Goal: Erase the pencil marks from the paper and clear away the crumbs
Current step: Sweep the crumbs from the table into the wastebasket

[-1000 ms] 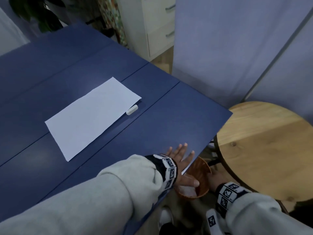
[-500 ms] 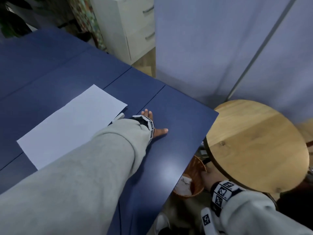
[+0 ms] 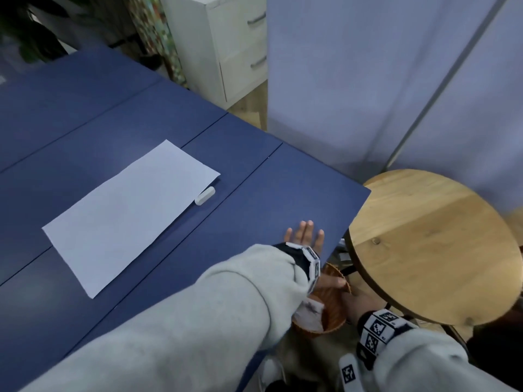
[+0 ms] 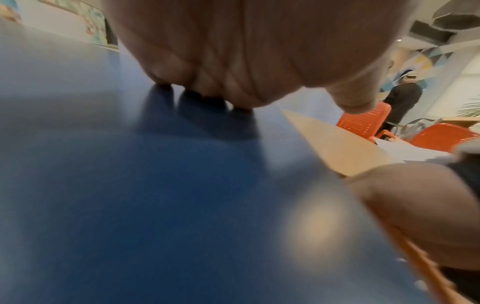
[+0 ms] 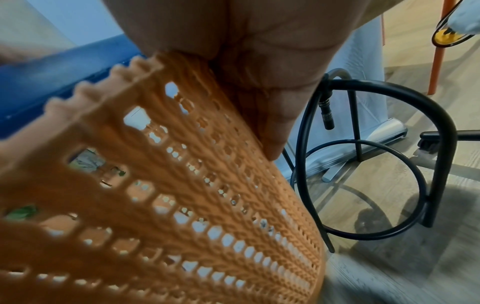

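Far to the left on the dark blue table (image 3: 119, 128) lies the white sheet of paper (image 3: 127, 219), flat and whole in view. No pencil marks show on it from the head camera, and any crumbs are too small to see. The small white eraser (image 3: 205, 195) lies just beside the paper's right edge, touching it or nearly so — it is hard to tell which.

Next comes the left hand (image 3: 304, 236), near the table's right edge. Its fingers are straight and spread a little, and they lie flat on the blue top. The grey sleeve (image 3: 198, 321) and the wrist band hide the palm and the heel of the hand. In the left wrist view the fingertips (image 4: 215, 90) press on the table, but the picture is blurry.

Below the table edge is the orange woven plastic basket (image 3: 334, 309). The left arm covers part of it. Something white lies inside, half hidden under the sleeve, and I cannot tell what it is.

The right hand (image 3: 358, 302) holds the basket by its right side, with the fingers curled round the rim and wall (image 5: 182, 185). In the head view only the back of this hand shows.

Farthest right stands the round wooden stool (image 3: 435, 244) — its seat covers its black metal legs (image 5: 358, 156), which show only in the right wrist view.
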A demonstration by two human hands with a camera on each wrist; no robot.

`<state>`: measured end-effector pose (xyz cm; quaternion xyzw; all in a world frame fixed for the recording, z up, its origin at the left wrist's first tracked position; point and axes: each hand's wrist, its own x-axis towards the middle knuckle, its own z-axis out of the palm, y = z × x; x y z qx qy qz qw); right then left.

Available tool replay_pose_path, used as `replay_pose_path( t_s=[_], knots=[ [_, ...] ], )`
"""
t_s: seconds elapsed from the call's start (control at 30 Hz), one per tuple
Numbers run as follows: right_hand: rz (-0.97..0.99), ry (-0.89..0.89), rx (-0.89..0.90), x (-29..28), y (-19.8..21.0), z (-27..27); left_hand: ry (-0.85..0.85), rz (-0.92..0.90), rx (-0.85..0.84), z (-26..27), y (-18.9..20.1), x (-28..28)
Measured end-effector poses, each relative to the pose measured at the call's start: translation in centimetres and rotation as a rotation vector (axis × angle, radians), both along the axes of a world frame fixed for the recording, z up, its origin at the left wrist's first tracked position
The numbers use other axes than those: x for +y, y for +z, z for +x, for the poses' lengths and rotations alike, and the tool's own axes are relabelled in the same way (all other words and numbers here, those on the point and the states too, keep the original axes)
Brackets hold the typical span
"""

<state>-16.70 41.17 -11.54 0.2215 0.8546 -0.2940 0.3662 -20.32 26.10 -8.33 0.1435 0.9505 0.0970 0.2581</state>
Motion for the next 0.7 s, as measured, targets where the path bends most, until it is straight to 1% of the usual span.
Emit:
replay_pose_path(
  t_s=[0.03, 0.13, 0.2, 0.27, 0.33, 0.4, 0.5, 0.57, 0.7],
  knots=[
    [-0.005, 0.011, -0.005, 0.0, 0.3, 0.1, -0.046, 0.020, -0.035, 1.0, -0.2, 0.4],
    [-0.051, 0.037, -0.014, 0.2, 0.7, 0.4, -0.111, 0.075, -0.073, 3.6, -0.1, 1.5],
    [-0.044, 0.060, -0.005, 0.6, 0.9, 0.7, -0.151, 0.027, -0.149, 4.7, 0.0, 2.0],
    [-0.053, 0.067, 0.021, 1.0, 1.0, 1.1, -0.140, 0.033, -0.209, 5.5, 0.8, 2.3],
    [-0.056, 0.095, 0.039, 1.4, 1.4, 1.5, -0.074, 0.091, -0.256, 6.3, 2.1, 2.4],
    [-0.028, 0.158, 0.047, 1.9, 2.2, 1.8, 0.042, 0.168, -0.263, 7.6, 3.7, 2.0],
    [-0.001, 0.251, 0.024, 2.4, 3.3, 2.0, 0.274, 0.258, -0.195, 10.1, 4.6, 0.4],
    [0.039, 0.348, -0.021, 2.5, 3.4, 2.1, 0.484, 0.225, -0.155, 12.1, 4.5, -1.2],
    [0.110, 0.544, -0.084, 2.3, 2.2, 2.3, 0.949, 0.074, -0.089, 17.5, 4.3, -4.3]
  ],
)
